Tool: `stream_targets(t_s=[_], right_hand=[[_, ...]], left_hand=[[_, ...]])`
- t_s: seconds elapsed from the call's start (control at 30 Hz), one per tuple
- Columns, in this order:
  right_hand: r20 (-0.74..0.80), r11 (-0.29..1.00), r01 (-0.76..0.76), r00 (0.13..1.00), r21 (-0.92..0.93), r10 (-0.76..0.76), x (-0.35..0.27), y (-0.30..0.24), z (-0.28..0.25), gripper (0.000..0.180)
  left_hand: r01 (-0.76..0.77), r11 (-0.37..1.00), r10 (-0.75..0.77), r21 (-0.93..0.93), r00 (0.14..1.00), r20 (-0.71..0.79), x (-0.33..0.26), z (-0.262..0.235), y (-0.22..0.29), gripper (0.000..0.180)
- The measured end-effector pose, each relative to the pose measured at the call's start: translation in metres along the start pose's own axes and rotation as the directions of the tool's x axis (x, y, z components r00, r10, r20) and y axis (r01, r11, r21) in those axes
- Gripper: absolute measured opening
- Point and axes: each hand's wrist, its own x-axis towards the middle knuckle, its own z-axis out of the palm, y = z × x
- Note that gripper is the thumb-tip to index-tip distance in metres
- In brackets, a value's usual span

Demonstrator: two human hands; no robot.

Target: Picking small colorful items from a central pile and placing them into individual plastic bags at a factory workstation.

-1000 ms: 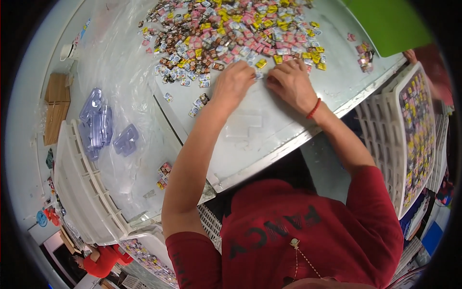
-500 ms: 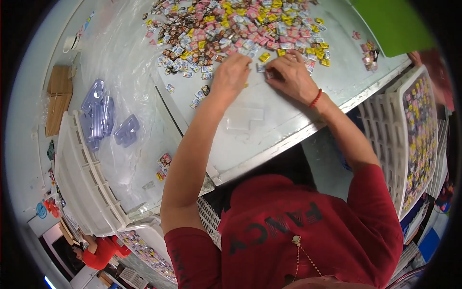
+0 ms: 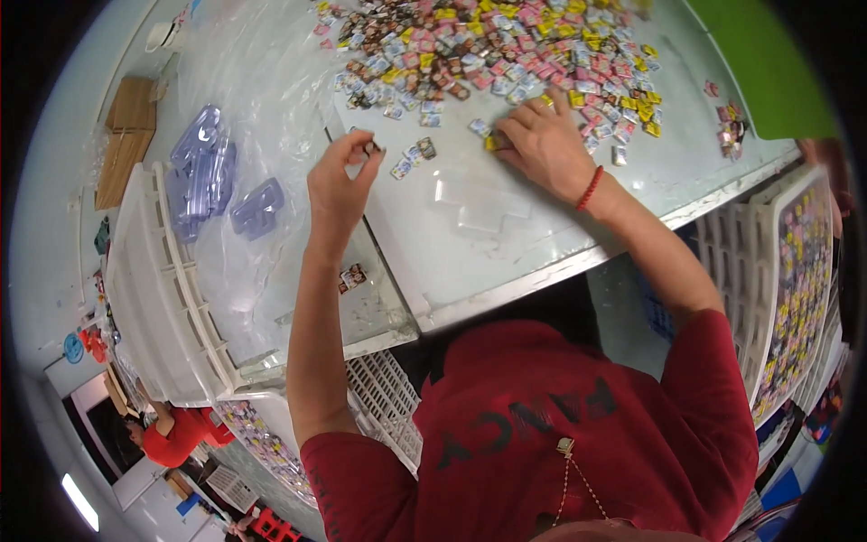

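My left hand (image 3: 338, 190) is raised near the seam between the tables. Its thumb and index finger pinch a small brown wrapped piece (image 3: 370, 148). My right hand (image 3: 547, 149) rests at the near edge of a big heap of small wrapped pieces (image 3: 533, 59), coloured pink, yellow, brown and white-blue. A yellow wrapped piece (image 3: 490, 143) sits at its thumb and fingertips, with a white-blue piece (image 3: 479, 127) just beyond. Between the hands, a clear plastic tray (image 3: 479, 206) lies on the tabletop. A few loose pieces (image 3: 414, 155) lie to the right of my left hand.
Purplish clear plastic trays (image 3: 203, 176) lie on a plastic sheet at left. A small brown cluster (image 3: 352, 278) sits beside my left forearm. Stacked white crates (image 3: 768, 271) with filled packs stand right, below a green board (image 3: 754, 68). Another person in red (image 3: 181, 435) is at lower left.
My left hand has moved left and away from the heap, now carrying a brown piece. My right hand stays at the heap's edge. The whole view has shifted slightly.
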Motion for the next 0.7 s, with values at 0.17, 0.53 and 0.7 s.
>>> stream_targets(t_s=[0.17, 0.53, 0.7], right_hand=[[-0.04, 1.0, -0.02, 0.999, 0.006, 0.02, 0.013, -0.014, 0.008, 0.018], [-0.017, 0.977, -0.006, 1.0, 0.215, 0.01, 0.038, -0.034, 0.023, 0.021], [-0.011, 0.955, -0.005, 1.0, 0.298, 0.009, 0.034, -0.014, 0.016, 0.032]], left_hand=[[-0.068, 0.99, 0.067, 0.121, 0.998, 0.007, -0.037, 0.006, -0.005, 0.025], [-0.254, 0.962, 0.255, 0.095, 0.967, 0.0, -0.016, 0.021, 0.0, 0.04], [-0.161, 0.969, 0.132, 0.189, 0.979, 0.158, -0.003, 0.032, 0.004, 0.038]])
